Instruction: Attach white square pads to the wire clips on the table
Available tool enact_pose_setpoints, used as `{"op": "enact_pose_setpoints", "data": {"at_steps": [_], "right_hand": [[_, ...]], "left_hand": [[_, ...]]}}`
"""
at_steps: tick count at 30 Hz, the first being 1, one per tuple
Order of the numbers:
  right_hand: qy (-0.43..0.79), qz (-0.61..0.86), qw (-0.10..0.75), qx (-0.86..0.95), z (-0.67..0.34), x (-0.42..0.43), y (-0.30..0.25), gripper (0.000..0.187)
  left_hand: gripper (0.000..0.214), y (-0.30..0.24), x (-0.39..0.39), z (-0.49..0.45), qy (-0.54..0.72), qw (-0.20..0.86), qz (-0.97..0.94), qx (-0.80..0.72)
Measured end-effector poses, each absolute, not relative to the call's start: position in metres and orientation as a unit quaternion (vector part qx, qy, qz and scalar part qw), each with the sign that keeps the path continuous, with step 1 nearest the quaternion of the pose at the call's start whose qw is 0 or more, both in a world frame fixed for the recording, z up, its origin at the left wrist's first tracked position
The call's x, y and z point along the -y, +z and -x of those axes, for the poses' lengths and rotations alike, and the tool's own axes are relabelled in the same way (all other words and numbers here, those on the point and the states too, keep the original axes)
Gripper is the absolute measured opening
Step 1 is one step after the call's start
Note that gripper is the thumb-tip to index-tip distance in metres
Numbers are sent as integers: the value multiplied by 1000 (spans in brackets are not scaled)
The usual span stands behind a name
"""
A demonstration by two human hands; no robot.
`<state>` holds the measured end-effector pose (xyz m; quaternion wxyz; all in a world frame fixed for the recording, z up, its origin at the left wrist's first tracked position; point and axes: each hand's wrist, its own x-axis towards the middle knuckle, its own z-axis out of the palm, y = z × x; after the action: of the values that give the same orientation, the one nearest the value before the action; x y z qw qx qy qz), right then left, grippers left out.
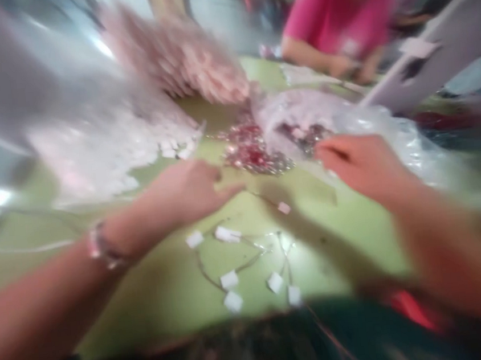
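A green table (pixel 159 303) spreads beneath both hands' fingers. Beyond the left fingers and off to their left sits a white heap (pixel 103 143), much blurred; a pink bundle (pixel 202 63) stands farther off, ahead of those fingers. Well beyond the right fingers, across the table, a person (pixel 334 10) in a pink top has both hands low in front. Clear plastic (pixel 412 139) lies behind and to the right of the right fingers, and a lilac bag (pixel 309 101) opens just ahead of them.

The left hand (pixel 190 188) is low over the table, thumb stretched toward the right, the other fingers bent and partly hidden; I cannot tell whether they grip anything. The right hand (pixel 363 164) has its fingers curled together at the bag's mouth; blur hides whether something is pinched there.

Between the two sets of fingers, slightly beyond, is a red and silver pile (pixel 254 150), glittering. A band (pixel 101 246) circles the left wrist, behind its fingers. One tag (pixel 284 207) lies to the right of the left thumb, on a thin strand running toward its tip. Six more white tags (pixel 228 234), some with strands, are scattered nearer the body than the left fingers.
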<state>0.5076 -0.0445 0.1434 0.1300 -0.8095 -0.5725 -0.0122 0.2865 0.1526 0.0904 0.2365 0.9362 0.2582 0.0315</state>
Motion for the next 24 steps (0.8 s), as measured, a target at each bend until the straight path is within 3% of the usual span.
{"op": "enact_pose_setpoints", "data": {"at_steps": [3,7,10,13,15,18,21,24], "right_hand": [[95,756,105,639,-469,71,111,22],[44,806,26,590,-452,54,50,22],[82,794,46,600,-459,36,30,14],[150,782,99,597,-466,43,39,17],[206,769,145,588,-467,61,52,17],[266,702,181,635,-460,95,64,24],[278,640,135,703,-450,117,59,40],[216,616,55,755,-444,119,47,29]], "left_hand": [[68,69,-132,-251,-74,178,-952,-238],[67,56,-99,-245,-54,171,-961,-212],[76,55,-90,-241,-58,192,-971,-133],[101,51,-97,-223,-71,203,-976,-15],[106,45,-103,-211,-67,205,-976,29],[96,36,-100,-207,-50,199,-979,16],[79,30,-85,-221,-27,180,-983,-17],[48,31,-69,-240,-40,155,-986,-39]]}}
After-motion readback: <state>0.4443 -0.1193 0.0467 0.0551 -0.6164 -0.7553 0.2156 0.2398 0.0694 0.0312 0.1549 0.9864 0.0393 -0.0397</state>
